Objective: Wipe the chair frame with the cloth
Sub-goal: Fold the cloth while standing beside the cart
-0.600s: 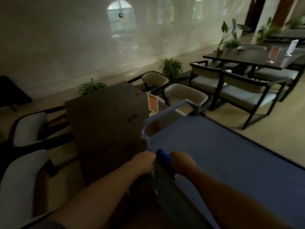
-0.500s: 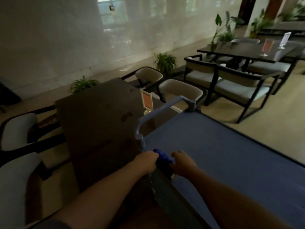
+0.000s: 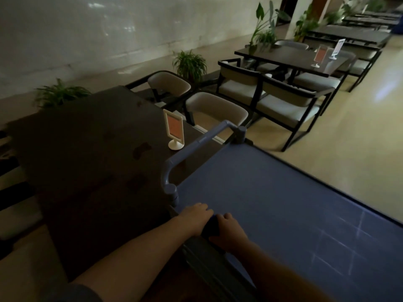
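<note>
Both hands sit at the near edge of a blue cart top (image 3: 272,203): the left hand (image 3: 194,219) rests curled over the rim, the right hand (image 3: 226,231) closes on a dark blue cloth (image 3: 211,225) bunched between them. The nearest chair (image 3: 216,107) stands well apart. To do this step well, the person should gather the cloth fully, then follow its dark frame along its length.

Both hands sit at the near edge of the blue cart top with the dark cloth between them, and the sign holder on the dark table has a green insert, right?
Not quite. The head view shows the sign holder on the dark table with an orange-red insert, not green. The rest holds: left hand and right hand at the blue cart top's near edge, dark cloth between them.
</note>
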`<action>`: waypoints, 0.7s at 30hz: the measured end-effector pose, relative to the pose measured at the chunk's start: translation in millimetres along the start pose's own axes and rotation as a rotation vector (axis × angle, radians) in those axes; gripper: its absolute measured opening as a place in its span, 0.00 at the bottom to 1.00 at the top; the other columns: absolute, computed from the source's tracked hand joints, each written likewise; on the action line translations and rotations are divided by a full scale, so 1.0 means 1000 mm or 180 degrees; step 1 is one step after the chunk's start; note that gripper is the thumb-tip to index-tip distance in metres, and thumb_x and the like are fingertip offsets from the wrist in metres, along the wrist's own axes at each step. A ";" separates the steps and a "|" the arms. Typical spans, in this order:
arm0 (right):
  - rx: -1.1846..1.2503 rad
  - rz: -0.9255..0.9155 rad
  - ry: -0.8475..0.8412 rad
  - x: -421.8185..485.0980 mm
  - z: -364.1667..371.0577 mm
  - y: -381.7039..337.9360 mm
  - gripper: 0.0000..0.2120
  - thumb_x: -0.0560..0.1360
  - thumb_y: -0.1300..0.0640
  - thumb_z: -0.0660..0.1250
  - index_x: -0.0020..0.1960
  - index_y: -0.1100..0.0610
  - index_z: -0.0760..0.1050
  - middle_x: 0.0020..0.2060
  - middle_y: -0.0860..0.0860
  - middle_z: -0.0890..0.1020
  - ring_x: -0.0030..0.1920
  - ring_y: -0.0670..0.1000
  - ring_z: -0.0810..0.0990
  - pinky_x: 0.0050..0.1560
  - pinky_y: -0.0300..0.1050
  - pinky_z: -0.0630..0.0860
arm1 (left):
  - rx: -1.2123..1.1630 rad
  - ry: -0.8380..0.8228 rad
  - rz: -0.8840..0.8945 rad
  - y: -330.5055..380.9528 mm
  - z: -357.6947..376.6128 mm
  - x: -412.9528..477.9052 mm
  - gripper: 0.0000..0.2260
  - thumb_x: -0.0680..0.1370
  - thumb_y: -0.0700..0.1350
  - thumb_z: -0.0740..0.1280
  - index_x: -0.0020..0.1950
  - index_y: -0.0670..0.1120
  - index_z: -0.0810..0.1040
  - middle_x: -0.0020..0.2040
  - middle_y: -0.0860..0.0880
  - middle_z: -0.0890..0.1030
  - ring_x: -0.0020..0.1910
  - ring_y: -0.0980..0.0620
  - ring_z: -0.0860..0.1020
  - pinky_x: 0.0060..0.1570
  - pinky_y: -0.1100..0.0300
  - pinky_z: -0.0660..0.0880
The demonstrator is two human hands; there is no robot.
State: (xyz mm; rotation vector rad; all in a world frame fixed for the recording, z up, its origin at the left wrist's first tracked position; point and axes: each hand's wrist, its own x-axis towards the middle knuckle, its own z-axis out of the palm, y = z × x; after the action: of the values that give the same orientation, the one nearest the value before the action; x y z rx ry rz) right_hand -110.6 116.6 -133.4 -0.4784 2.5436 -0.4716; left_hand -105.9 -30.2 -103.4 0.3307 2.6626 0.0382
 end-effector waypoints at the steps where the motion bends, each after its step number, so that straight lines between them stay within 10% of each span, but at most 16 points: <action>1: 0.0004 0.0040 0.0072 0.000 0.004 -0.001 0.26 0.71 0.45 0.67 0.65 0.54 0.66 0.58 0.55 0.70 0.56 0.56 0.72 0.57 0.49 0.73 | 0.0017 0.0011 0.0091 -0.004 0.003 0.004 0.22 0.74 0.40 0.70 0.66 0.46 0.68 0.65 0.43 0.69 0.65 0.41 0.69 0.60 0.45 0.71; 11: 0.0206 0.0205 0.0306 0.006 0.005 -0.010 0.13 0.74 0.48 0.67 0.53 0.50 0.67 0.54 0.52 0.75 0.50 0.52 0.76 0.46 0.45 0.72 | 0.0018 -0.0029 0.0505 -0.024 0.015 0.022 0.22 0.76 0.41 0.68 0.68 0.46 0.65 0.65 0.41 0.67 0.62 0.37 0.70 0.59 0.44 0.71; 21: -0.0111 -0.0982 0.0523 0.013 -0.055 -0.081 0.14 0.74 0.44 0.66 0.49 0.53 0.69 0.51 0.54 0.77 0.47 0.54 0.77 0.47 0.48 0.75 | -0.0014 0.0510 -0.0352 -0.053 -0.057 -0.064 0.19 0.75 0.44 0.70 0.64 0.43 0.70 0.62 0.41 0.73 0.62 0.41 0.72 0.59 0.46 0.72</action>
State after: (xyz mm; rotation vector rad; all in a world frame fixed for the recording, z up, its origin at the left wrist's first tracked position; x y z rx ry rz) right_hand -131.1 53.2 -60.2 -0.8858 2.6475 -0.5991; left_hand -87.8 -95.5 -28.9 0.1854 2.8344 0.0374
